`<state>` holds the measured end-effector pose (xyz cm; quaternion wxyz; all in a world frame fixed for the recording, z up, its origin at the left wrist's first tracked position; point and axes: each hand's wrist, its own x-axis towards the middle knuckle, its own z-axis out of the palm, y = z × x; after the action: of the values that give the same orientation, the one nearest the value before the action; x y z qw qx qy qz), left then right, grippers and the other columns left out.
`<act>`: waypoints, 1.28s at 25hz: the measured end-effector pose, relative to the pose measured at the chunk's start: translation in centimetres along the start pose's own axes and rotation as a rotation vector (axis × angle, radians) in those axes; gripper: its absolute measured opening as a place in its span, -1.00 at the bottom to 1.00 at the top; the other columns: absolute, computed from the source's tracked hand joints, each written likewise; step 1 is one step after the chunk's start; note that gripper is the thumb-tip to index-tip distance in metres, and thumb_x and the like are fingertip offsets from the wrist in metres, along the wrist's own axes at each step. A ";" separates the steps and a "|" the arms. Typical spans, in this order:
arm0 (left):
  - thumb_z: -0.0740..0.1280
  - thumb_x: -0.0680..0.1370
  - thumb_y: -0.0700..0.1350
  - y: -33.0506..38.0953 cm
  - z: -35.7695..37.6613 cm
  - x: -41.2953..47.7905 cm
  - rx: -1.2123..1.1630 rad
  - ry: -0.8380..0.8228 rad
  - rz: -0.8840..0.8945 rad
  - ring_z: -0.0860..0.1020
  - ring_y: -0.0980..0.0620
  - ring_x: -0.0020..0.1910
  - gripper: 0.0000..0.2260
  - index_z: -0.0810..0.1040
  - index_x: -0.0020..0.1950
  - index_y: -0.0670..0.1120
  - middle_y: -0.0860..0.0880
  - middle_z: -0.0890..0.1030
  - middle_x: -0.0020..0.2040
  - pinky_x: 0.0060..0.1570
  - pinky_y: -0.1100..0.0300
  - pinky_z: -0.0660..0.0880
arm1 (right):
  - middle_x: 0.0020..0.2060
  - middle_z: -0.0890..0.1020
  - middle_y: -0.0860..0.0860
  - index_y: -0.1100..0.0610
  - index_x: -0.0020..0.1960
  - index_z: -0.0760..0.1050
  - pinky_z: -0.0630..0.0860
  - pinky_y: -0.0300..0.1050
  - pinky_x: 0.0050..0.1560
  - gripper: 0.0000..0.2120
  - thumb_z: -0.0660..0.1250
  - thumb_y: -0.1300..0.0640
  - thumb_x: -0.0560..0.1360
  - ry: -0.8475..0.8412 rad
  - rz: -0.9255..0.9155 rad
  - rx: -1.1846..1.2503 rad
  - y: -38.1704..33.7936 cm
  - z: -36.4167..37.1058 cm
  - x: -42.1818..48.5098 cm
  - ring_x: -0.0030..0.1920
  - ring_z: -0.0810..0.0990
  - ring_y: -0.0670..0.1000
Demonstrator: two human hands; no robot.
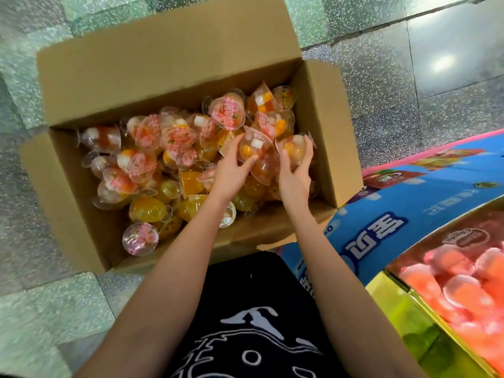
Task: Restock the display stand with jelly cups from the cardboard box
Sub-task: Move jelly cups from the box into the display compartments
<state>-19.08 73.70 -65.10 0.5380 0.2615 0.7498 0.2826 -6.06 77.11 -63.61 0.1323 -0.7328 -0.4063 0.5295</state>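
Still gathering: left hand (234, 170) and right hand (296, 170) each gripping a jelly cup (252, 148) in the still-heaped cardboard box (330, 159), display stand (409, 211) waiting.

Head camera, steep downward view, close above cardboard box (174, 85)

Both bare forearms reach forward and down, almost parallel, with the wrists a little bent. The left hand (234, 170) has its fingers curled around a jelly cup (252, 148). The right hand (296, 170) is just beside it, its fingers and thumb closed around another jelly cup (294, 148).
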 end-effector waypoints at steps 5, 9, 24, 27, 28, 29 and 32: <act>0.35 0.58 0.06 0.1 -0.5 0.5 -0.073 -0.052 -0.042 0.44 0.05 0.34 -0.46 0.23 0.51 0.08 0.03 0.41 0.43 0.29 0.10 0.46 | 0.47 0.26 -0.04 -0.41 0.46 -0.04 0.53 0.22 0.22 -0.46 0.17 -0.22 0.60 -0.055 -0.039 0.066 0.2 -0.6 0.1 0.37 0.42 0.16; 0.35 0.57 0.13 0.9 0.6 0.1 -0.094 -0.061 0.034 0.37 0.13 0.33 -0.46 0.23 0.49 0.12 0.07 0.35 0.46 0.23 0.22 0.41 | 0.48 0.26 0.00 -0.37 0.48 -0.03 0.60 0.10 0.13 -0.46 0.17 -0.17 0.62 -0.111 0.014 0.185 1.0 -1.3 0.4 0.29 0.50 0.13; 0.28 0.61 0.05 -2.8 4.7 -1.4 -0.292 0.170 0.116 0.36 0.04 0.43 -0.54 0.25 0.49 0.10 0.03 0.34 0.47 0.38 -0.07 0.40 | 0.49 0.32 0.06 -0.15 0.57 -0.11 0.44 0.05 0.24 -0.43 0.06 -0.15 0.66 0.025 -0.091 -0.116 2.3 1.2 -2.6 0.29 0.51 0.16; 0.28 0.62 0.01 -2.3 5.2 -2.1 -0.357 0.145 0.130 0.37 0.03 0.42 -0.53 0.23 0.50 0.11 0.02 0.34 0.47 0.35 -0.09 0.43 | 0.53 0.24 0.06 -0.12 0.57 -0.06 0.36 0.05 0.34 -0.44 0.08 -0.15 0.65 0.018 -0.006 0.025 2.6 1.0 -2.2 0.41 0.38 0.16; 0.27 0.62 -0.01 -2.2 5.3 -2.4 -0.354 0.138 0.136 0.36 0.03 0.42 -0.52 0.21 0.51 0.11 0.02 0.33 0.47 0.36 -0.08 0.43 | 0.53 0.23 0.06 -0.10 0.56 -0.03 0.33 0.06 0.37 -0.43 0.11 -0.15 0.64 0.024 0.010 0.068 2.7 0.9 -2.0 0.44 0.34 0.15; 0.26 0.63 -0.02 -2.0 5.4 -2.7 -0.344 0.133 0.141 0.35 0.03 0.43 -0.52 0.19 0.52 0.10 0.02 0.32 0.48 0.37 -0.07 0.42 | 0.53 0.23 0.06 -0.09 0.56 -0.01 0.32 0.07 0.41 -0.42 0.13 -0.16 0.63 0.024 0.017 0.096 2.9 0.8 -2.0 0.46 0.31 0.14; 0.25 0.64 -0.02 -2.0 5.1 -3.3 -0.352 0.121 0.187 0.32 0.06 0.46 -0.52 0.18 0.53 0.11 0.07 0.30 0.48 0.41 -0.07 0.37 | 0.52 0.23 0.04 -0.11 0.54 0.03 0.29 0.04 0.44 -0.43 0.16 -0.17 0.62 0.003 -0.007 0.139 3.2 0.4 -2.2 0.47 0.28 0.09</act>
<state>-13.45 70.76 -65.66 0.5010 0.2145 0.6923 0.4730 -5.19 73.39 -64.29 0.1853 -0.7214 -0.3711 0.5546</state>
